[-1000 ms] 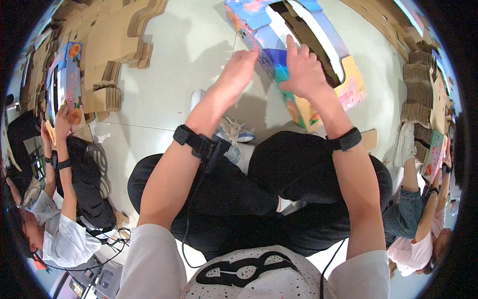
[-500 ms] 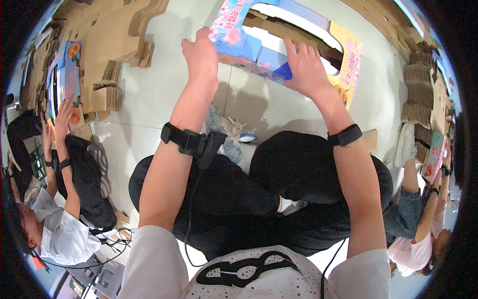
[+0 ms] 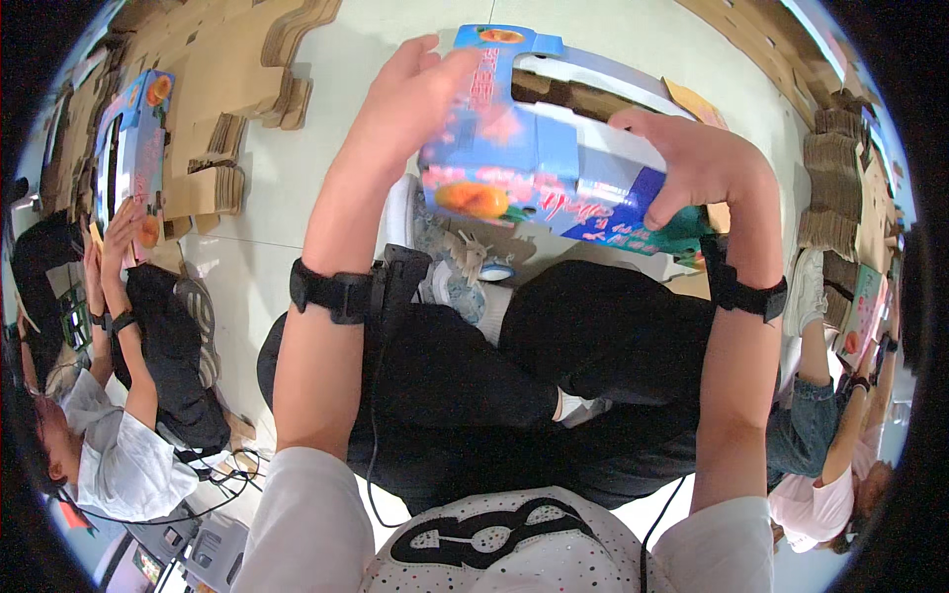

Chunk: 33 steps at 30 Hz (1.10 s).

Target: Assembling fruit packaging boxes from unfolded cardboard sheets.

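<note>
A printed cardboard carton with a long slot in its top is in front of me, above my crossed legs. It is blue at the left, turning to purple and green at the right, with orange fruit and pink blossoms. Its front side faces me. My left hand grips the left end, its fingers partly smeared by motion over the top. At the right part, my right hand clasps the carton, fingers by the slot's edge and thumb on the front side. Through the slot the brown inside shows.
Flattened brown cardboard stacks lie at the left, and more cardboard stacks stand at the right. A co-worker at the left has hands on a similar carton. Another person sits at the right. A cable hangs from my left wrist strap.
The carton has come nearer to me and tilted, so that its front side shows more. My right hand has shifted rightward and turned; my left hand has moved onto the carton's top left.
</note>
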Each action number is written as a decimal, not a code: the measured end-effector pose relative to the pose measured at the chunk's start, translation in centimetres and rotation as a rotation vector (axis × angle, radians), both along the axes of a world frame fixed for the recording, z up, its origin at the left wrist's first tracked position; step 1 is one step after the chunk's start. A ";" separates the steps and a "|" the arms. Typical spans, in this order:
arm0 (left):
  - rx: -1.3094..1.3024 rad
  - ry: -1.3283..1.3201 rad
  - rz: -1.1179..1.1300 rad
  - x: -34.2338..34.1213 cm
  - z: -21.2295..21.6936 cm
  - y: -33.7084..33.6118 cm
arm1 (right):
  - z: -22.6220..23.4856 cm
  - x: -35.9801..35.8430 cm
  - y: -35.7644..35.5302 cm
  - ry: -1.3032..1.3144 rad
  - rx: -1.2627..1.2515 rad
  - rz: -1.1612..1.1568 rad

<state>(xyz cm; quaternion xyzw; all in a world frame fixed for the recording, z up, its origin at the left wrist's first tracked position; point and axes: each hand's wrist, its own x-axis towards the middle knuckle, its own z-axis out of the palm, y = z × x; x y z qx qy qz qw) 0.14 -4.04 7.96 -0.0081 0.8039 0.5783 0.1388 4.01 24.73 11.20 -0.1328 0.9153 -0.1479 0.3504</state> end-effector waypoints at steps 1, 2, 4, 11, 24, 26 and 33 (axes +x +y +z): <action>-0.055 -0.024 0.012 -0.5 -1.6 -0.5 | -1.2 -0.1 0.0 -0.046 -0.082 -0.020; -0.103 -0.051 0.018 -0.6 -2.4 -0.5 | -1.8 -0.2 -0.1 -0.096 -0.157 -0.046; -0.065 -0.089 0.030 -0.6 -4.1 0.0 | -2.7 -0.2 -0.3 -0.100 -0.130 0.004; -0.059 -0.139 -0.036 0.6 -3.8 1.8 | -5.1 0.1 -2.5 -0.081 -0.334 0.040; 0.019 -0.205 0.028 0.8 -1.8 1.7 | -4.2 -0.5 -5.3 0.194 -0.270 -0.200; 0.112 -0.175 0.036 0.5 -1.4 1.4 | -3.8 -0.5 -5.3 0.166 -0.287 -0.255; -0.105 -0.071 0.070 -0.1 -3.6 1.0 | -4.5 0.6 -6.9 -0.025 -0.252 0.034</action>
